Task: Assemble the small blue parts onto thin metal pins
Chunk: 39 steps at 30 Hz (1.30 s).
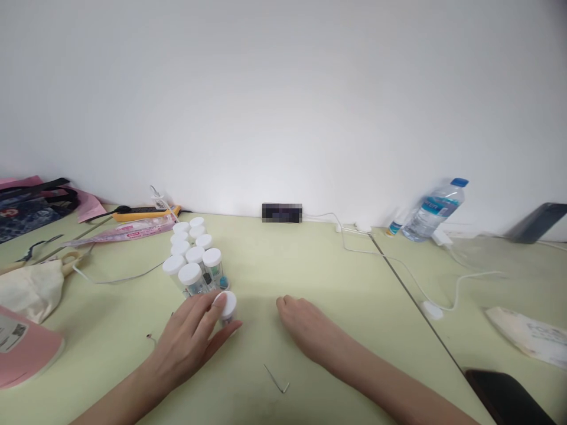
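My left hand (pixel 195 330) is curled around a small clear jar with a white lid (pixel 228 305), its fingers at the lid and the thumb on the near right side. The jar stands upright on the table, at the near right end of a cluster of similar white-lidded jars (pixel 190 273). Some of these show small blue or dark contents through their clear walls. To the right, my right hand (pixel 303 324) rests on the table with its fingers curled in, and nothing shows in it. Between my forearms lies a thin L-shaped metal rod (pixel 277 379).
A pink tub (pixel 29 348) and a cream cloth pouch (pixel 38 286) are at left. Behind lie a pink package (pixel 128 230) and a yellow-edged power strip (pixel 146 213). Rightward are a leaning water bottle (pixel 436 209), white cables (pixel 401 265) and a dark phone-like object (pixel 509 395).
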### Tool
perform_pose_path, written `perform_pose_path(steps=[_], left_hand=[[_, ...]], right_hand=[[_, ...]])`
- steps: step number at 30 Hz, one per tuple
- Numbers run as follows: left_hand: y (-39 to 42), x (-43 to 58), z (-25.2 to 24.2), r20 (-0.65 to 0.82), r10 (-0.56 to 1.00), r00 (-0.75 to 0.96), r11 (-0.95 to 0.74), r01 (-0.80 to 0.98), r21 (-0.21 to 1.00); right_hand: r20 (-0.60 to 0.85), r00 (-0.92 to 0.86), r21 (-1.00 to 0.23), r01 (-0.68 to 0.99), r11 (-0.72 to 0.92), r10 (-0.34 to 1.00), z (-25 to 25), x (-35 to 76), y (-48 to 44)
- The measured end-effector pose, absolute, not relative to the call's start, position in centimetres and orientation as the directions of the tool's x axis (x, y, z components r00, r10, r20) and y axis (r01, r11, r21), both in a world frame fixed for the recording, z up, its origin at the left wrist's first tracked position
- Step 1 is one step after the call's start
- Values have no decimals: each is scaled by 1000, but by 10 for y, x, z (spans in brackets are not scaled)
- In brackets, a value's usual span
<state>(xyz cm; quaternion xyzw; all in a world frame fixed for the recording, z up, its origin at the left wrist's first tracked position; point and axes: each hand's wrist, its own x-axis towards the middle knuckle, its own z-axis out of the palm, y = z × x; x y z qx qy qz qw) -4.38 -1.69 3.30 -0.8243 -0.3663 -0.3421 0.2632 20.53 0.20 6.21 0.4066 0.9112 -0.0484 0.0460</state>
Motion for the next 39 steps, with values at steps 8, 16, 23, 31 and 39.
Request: perform_pose_path(steps=[8, 16, 23, 31, 39], left_hand=[[-8, -58, 50, 725, 360, 587, -413, 797, -441], [-3, -67, 50, 714, 404, 572, -296, 820, -490], [0, -73, 50, 718, 461, 522, -245, 852, -462], [1, -73, 53, 701, 455, 549, -233, 833, -501], [-4, -84, 57, 719, 451, 529, -232, 847, -478]], right_hand=[[-126, -567, 217, 785, 580, 814, 34, 187, -4], [-89, -629, 309, 720, 622, 772, 28, 180, -11], [-158, -659, 228, 700, 676, 735, 27, 183, -2], [-128, -696, 250, 667, 702, 706, 31, 184, -5], [-61, -695, 272, 679, 682, 717, 25, 177, -9]])
